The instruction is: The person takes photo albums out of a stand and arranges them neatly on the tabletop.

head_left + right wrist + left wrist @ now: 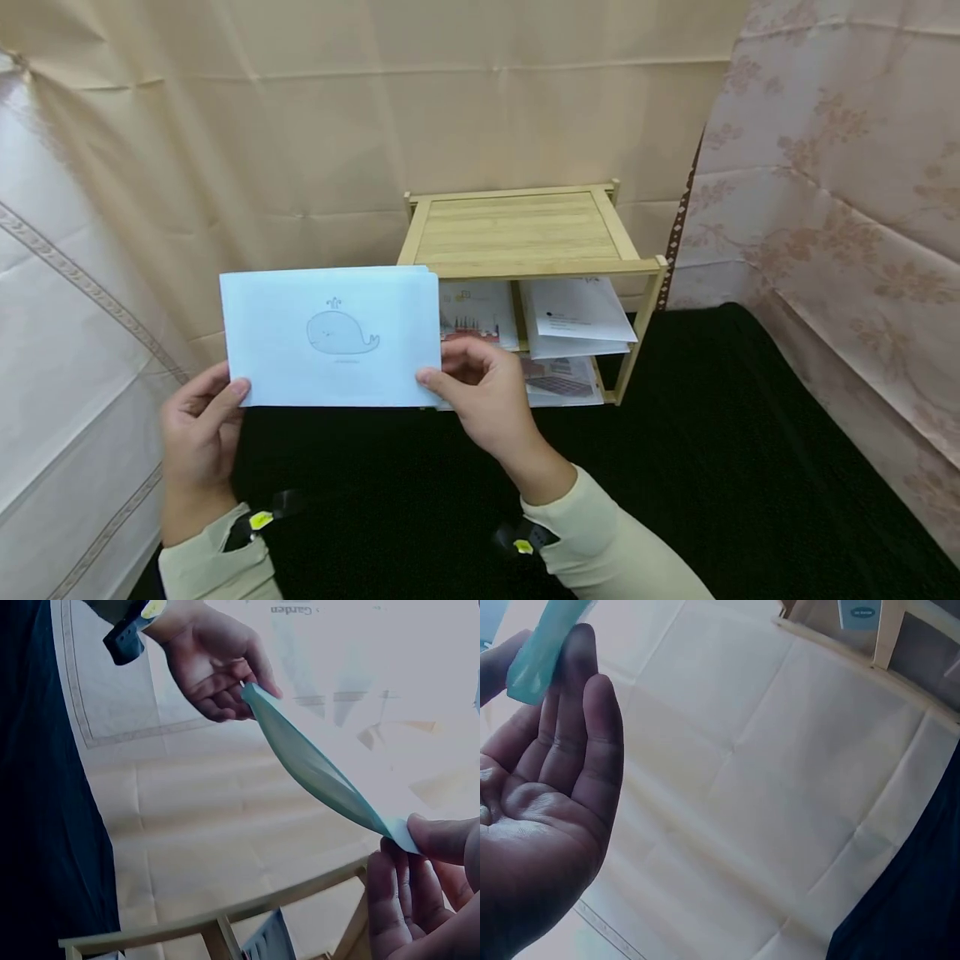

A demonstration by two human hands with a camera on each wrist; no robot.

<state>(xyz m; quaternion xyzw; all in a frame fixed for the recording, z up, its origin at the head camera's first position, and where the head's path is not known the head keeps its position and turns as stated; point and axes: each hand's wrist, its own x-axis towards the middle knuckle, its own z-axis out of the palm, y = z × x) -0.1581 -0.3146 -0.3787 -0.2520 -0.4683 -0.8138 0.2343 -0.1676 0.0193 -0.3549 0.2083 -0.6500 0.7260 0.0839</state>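
A light blue paper booklet [270,333] with a line drawing of a whale on its front is held up by both hands, facing the head camera. My left hand [202,425] pinches its lower left corner between thumb and fingers. At the lower right corner my right hand [491,396] pinches it the same way, thumb on the front. Seen from the right wrist, the booklet [315,776] bows open in the middle between its layers. In the left wrist view only its pale green-blue edge [536,671] shows at the fingertips.
Behind the booklet stands a small wooden rack [517,229] with a flat top. On its shelves lie a printed skyline booklet [472,308], a folded white booklet [581,317] and another printed sheet [562,379] lower down. Black cloth [375,500] covers the surface; a beige curtain [375,108] hangs behind.
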